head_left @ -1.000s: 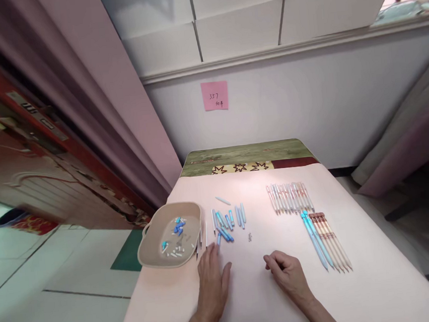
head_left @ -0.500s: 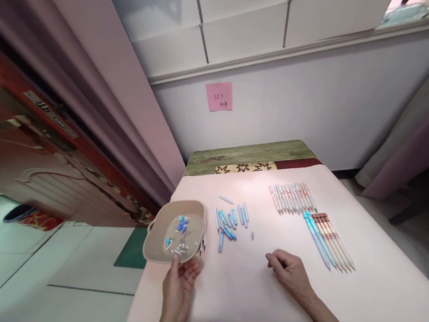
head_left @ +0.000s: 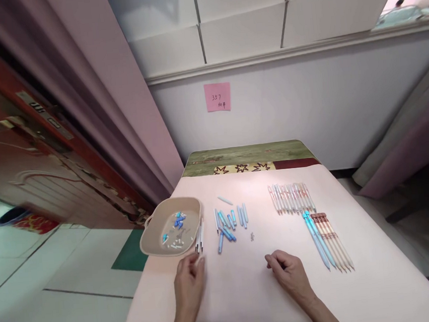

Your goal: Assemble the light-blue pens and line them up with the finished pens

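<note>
My left hand (head_left: 189,281) is just below the beige basket (head_left: 145,241), palm down. Its fingers are half curled, with thumb and forefinger apart at the dark tips of several thin pen refills (head_left: 199,237) lying beside the basket wall. Inside the basket are blue pieces (head_left: 180,221) and small white parts (head_left: 176,245). My right hand (head_left: 289,271) rests on the table with its fingers curled in a loose fist; whatever it may hold is hidden. Between and beyond the hands lie blue pen barrels (head_left: 227,232) and a small cluster of springs (head_left: 251,237).
Toward the right are two blue pens (head_left: 318,244), several brown-topped pens (head_left: 333,243) and a row of pale pens (head_left: 292,197). Three light-blue barrels (head_left: 243,215) and one loose pale piece (head_left: 225,200) lie mid-table. A pink cloth (head_left: 241,285) covers the table.
My left hand has let go of the basket's near rim, turned palm down and shifted right to the refills. The basket sits slightly farther back. My right hand stays in place.
</note>
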